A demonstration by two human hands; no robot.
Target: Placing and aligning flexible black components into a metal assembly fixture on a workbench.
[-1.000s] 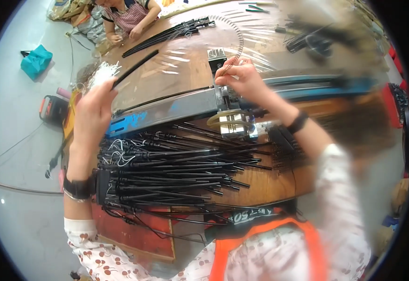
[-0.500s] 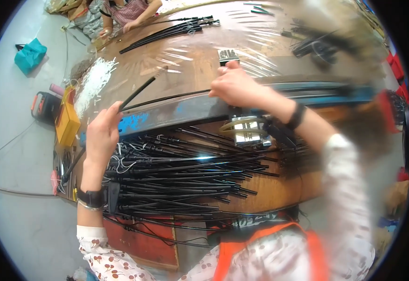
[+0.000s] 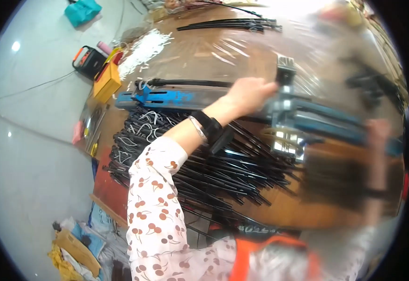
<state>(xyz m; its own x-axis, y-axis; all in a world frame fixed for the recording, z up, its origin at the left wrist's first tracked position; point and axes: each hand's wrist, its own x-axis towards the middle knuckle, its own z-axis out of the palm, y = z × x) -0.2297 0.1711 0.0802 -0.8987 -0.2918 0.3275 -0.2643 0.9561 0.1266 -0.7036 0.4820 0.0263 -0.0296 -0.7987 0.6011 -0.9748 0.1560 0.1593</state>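
Note:
My left hand (image 3: 252, 95) is over the middle of a long blue and grey metal rail (image 3: 178, 98). Its fingers are closed at the near end of a slim black rod (image 3: 190, 83), which lies along the rail's left half. The rod's other end sits by a blue bracket (image 3: 142, 93). Close to my left fingertips stands a metal clamp-like fixture (image 3: 286, 75), with a silver cylinder block (image 3: 286, 140) below it. Farther right, my right hand (image 3: 377, 132) is at the rail's right end, smeared by motion, so its fingers cannot be made out.
A heap of black rods (image 3: 242, 175) with white ties lies on the near side of the rail. Beyond it are a smaller rod bundle (image 3: 228, 25), a pile of white strips (image 3: 148, 49) and plastic film. A yellow box (image 3: 107, 85) stands at the table's left edge.
My left hand has gone from the rail's left end to its middle. My right hand has left the fixture and swung to the right end. The whole view has shifted too.

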